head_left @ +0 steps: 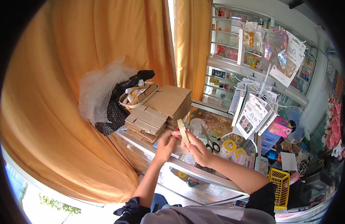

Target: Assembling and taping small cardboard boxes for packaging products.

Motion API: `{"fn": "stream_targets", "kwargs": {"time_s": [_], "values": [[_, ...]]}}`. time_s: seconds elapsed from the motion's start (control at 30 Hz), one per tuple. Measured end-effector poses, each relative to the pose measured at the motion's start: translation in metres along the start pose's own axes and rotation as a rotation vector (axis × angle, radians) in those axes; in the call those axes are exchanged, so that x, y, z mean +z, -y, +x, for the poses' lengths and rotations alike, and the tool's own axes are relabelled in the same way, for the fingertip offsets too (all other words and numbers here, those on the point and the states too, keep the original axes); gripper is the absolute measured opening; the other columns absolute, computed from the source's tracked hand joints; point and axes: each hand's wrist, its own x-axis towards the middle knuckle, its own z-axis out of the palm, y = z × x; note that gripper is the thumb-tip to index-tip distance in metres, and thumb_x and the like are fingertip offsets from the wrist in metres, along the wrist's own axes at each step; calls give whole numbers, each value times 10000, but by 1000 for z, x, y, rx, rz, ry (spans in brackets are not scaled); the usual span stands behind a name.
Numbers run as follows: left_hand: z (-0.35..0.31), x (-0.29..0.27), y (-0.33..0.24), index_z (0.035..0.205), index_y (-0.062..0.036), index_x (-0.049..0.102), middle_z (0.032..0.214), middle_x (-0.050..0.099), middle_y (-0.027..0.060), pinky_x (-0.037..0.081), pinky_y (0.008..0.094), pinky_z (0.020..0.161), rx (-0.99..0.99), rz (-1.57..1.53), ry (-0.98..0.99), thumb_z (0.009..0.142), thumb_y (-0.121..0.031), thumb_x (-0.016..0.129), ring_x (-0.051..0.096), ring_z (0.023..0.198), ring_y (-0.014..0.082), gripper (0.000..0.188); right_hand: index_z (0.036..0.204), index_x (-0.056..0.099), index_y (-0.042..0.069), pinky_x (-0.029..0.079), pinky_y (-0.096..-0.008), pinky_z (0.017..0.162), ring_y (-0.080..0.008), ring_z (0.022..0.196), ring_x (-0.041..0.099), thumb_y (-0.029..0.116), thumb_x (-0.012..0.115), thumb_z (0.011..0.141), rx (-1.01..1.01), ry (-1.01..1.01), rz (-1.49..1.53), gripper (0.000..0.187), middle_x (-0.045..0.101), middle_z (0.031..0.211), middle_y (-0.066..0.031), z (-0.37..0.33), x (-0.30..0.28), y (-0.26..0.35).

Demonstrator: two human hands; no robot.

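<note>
The person is wearing black on both arms, the left sleeve (132, 211) gathering in loose folds (almost ruffled) around the elbow and the right sleeve (263, 198) ending close to the elbow too. Soft greyish-mauve cloth (202, 216) is draping over the chest, and blue fabric (158, 202) is showing beside it. Both forearms (146, 184) are showing bare.

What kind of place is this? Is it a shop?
It looks like a small shop, yes. There's a glass counter, a glass-fronted cabinet with little colourful goods on its shelves, and a white wire rack hung with packets.
</note>
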Motion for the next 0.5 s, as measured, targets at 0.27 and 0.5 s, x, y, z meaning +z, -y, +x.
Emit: {"fn": "stream_targets", "kwargs": {"time_s": [0.27,0.5], "values": [[-1,1,-7,938,-11,578,851,605,42,434,255,717,-21,-5,-20,870,-109,466,546,802,114,163,1320,383,13,339,-237,617,-91,660,355,96,312,964,-33,-48,-28,373,398,753,-16,0,2,2],[0,-1,4,940,-41,565,866,570,-14,400,208,720,13,13,2,937,-168,474,494,807,60,157,1254,462,22,378,-238,648,-90,685,401,86,372,972,30,-72,-23,302,429,761,-15,0,2,3]]}}
